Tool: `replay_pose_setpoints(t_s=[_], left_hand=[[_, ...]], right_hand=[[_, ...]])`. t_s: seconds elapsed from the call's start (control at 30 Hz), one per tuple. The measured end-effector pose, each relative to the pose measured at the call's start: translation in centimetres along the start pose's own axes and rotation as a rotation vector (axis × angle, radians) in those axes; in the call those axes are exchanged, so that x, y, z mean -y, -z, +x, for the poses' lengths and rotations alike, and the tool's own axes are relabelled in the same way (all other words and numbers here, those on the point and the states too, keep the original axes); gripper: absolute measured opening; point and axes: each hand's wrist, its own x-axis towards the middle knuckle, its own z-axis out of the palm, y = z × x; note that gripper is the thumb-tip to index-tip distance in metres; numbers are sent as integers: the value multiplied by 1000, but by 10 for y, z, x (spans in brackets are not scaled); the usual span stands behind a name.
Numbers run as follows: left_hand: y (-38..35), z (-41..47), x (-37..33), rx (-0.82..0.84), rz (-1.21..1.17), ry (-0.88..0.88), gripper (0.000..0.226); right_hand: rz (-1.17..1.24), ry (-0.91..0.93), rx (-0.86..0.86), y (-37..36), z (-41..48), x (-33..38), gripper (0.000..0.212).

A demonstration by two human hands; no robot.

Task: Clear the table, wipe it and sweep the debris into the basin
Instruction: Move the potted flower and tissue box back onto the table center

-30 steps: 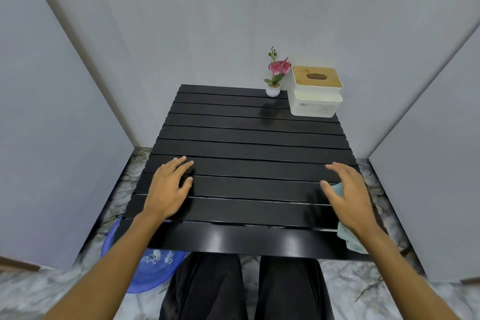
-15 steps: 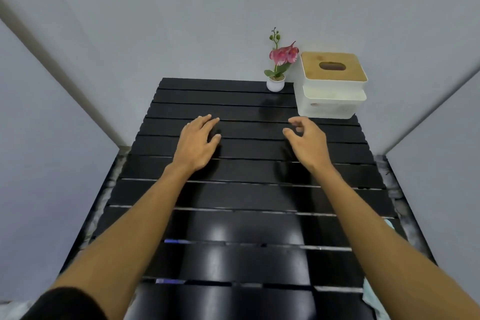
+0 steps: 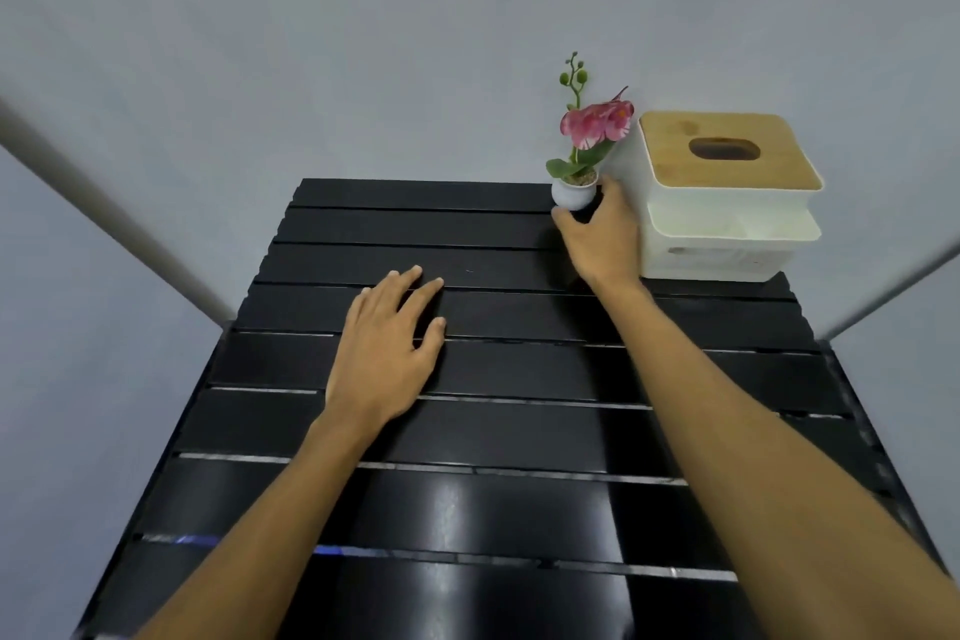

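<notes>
- Head view, far right corner of the slatted black table [image 3: 395, 499]: small white flower pot [image 3: 571, 195] with a pink orchid, standing upright, stem as long axis running straight up, just beside the white tissue box [image 3: 727, 224] with its wooden lid.
- Right hand [image 3: 602, 239] at the pot: thumb under the near left of the bowl, fingers curled round its right side, between pot and box. Appears to be closing on the pot; whether firmly gripped or only touching cannot be told.
- Left hand [image 3: 387, 343] flat on the slats near mid-table, palm down, fingers spread, grasping nothing, well apart from the pot.
- Pot lying ahead and to the right of both hands, so clearly the right hand's job; left nearer the body and too far left to help.
- Likely step: clearing the table, pot first, box next.
- Judged need: straight lift along the stem, since the box wall crowds the fingers and the tall bloom could tip.
- No basin or cloth visible here.
</notes>
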Motion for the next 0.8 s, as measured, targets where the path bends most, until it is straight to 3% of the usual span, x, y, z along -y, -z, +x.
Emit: replay_pose_setpoints(t_s=[0.4,0.8], left_hand=[[-3,1,0,-4,6,9,51],[1,1,0,-17,-49,9,44]], right_hand=[[-1,-22,-104,-17,31,-5,37],[33,-17,37,-12,-39,12,34]])
